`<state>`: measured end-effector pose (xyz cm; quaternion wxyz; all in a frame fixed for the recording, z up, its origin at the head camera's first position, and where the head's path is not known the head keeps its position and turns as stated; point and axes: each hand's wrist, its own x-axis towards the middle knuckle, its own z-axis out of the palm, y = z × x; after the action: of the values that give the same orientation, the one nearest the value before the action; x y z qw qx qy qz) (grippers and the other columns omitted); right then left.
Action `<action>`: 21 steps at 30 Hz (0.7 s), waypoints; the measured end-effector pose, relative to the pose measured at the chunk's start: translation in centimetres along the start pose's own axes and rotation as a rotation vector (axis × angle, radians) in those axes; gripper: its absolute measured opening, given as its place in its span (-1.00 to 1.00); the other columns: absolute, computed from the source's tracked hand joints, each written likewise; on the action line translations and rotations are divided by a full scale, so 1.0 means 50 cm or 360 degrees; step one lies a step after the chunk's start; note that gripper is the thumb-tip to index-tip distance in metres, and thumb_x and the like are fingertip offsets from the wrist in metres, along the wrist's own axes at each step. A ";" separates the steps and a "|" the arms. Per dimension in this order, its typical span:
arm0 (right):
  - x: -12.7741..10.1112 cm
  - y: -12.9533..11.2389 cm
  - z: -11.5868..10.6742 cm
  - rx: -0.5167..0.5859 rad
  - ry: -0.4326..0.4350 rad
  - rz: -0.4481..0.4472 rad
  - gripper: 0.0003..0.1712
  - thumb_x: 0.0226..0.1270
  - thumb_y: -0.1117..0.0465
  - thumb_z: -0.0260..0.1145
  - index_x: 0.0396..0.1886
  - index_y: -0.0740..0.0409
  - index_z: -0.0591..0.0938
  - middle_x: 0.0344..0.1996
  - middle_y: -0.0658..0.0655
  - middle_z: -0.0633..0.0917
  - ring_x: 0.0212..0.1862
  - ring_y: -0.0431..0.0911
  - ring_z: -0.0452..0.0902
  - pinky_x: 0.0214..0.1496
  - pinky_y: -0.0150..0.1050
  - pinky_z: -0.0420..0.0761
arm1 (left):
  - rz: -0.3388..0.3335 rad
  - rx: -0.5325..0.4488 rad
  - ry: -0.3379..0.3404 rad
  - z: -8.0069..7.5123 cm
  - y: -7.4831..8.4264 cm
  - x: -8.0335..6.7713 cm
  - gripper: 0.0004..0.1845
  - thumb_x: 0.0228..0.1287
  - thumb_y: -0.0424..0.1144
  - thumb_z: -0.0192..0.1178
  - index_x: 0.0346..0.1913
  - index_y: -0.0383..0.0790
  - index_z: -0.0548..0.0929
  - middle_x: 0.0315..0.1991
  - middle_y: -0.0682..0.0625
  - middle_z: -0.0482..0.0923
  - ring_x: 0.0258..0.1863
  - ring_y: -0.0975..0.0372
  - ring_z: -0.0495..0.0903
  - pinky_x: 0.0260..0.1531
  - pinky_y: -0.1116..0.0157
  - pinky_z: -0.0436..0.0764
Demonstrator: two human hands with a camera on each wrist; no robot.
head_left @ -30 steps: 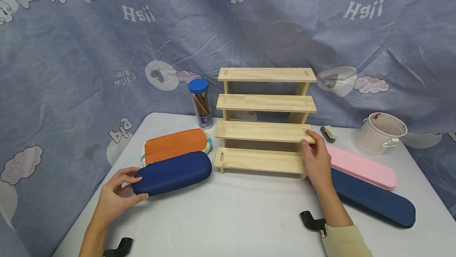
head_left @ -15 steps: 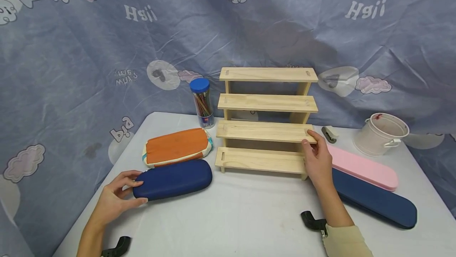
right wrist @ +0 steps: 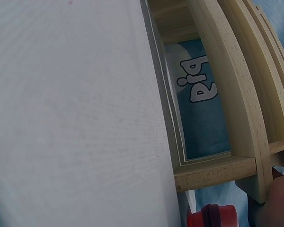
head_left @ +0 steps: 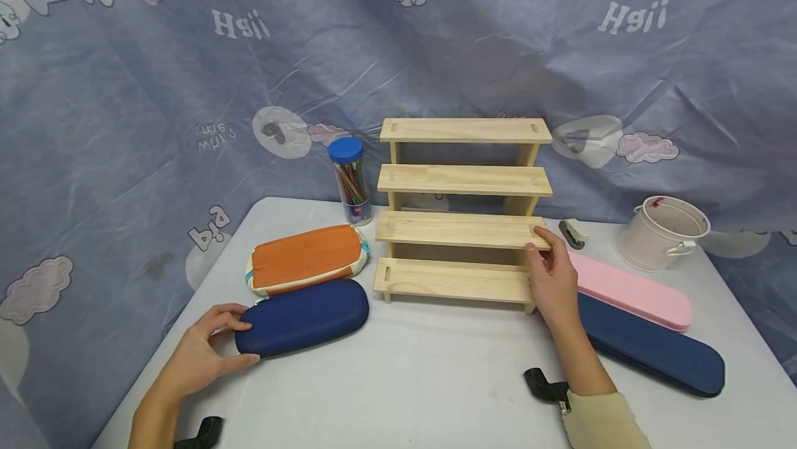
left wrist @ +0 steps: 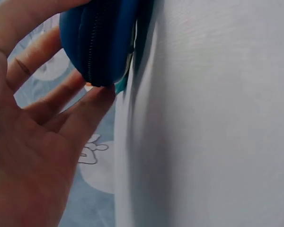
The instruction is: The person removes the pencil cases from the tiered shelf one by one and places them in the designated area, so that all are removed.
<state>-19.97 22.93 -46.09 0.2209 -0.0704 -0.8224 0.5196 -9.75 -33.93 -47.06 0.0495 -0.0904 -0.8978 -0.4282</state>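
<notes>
Two hands are working on the white tabletop (head_left: 398, 366): the left hand (head_left: 202, 355) is gripping the near end of the dark blue zip case (head_left: 303, 316) lying before the orange pouch (head_left: 305, 266), while the right hand (head_left: 551, 279) is grasping the wooden stepped shelf (head_left: 463, 227) at its right side.

Staged tabletop recording set: a cartoon-pig printed backdrop cloth (head_left: 124, 124) hangs behind a white table (head_left: 405, 366), with a wooden stepped rack (head_left: 463, 210) at the right hand (head_left: 551, 279) and stationery cases about both hands.
</notes>
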 end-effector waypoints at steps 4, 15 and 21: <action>0.000 -0.002 0.002 0.0005 0.0019 -0.0004 -0.50 0.42 -0.16 0.11 0.33 -0.36 0.40 0.02 0.00 0.57 -0.01 -0.18 0.44 -0.07 -0.35 0.39 | -0.0020 0.0106 0.0008 -0.004 0.006 0.004 -0.48 -0.28 -0.05 0.63 -0.18 -0.05 0.65 0.12 0.03 0.43 0.05 0.21 0.43 0.03 0.29 0.54; -0.004 -0.022 -0.017 -0.0080 -0.0004 0.0047 -0.49 0.43 -0.13 0.11 0.35 -0.28 0.40 0.04 0.07 0.57 0.00 -0.12 0.45 -0.08 -0.35 0.40 | 0.0183 0.0143 0.0113 -0.001 0.070 0.057 -0.64 0.01 -0.09 0.50 -0.11 0.04 0.63 0.12 0.03 0.49 0.05 0.34 0.45 0.00 0.38 0.52; 0.001 -0.030 -0.056 -0.0228 -0.0273 -0.0029 -0.35 0.44 -0.18 0.06 0.46 -0.17 0.25 0.14 0.21 0.52 0.13 0.05 0.44 0.11 -0.01 0.44 | 0.0275 0.0296 0.0038 0.021 0.123 0.109 -0.58 0.06 0.06 0.43 -0.01 0.18 0.58 0.14 0.12 0.47 0.05 0.23 0.47 0.00 0.08 0.54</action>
<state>-18.61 24.57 -43.71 0.1487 -0.0340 -0.8739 0.4615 -13.85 -28.67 -42.12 0.1051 -0.1573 -0.9219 -0.3382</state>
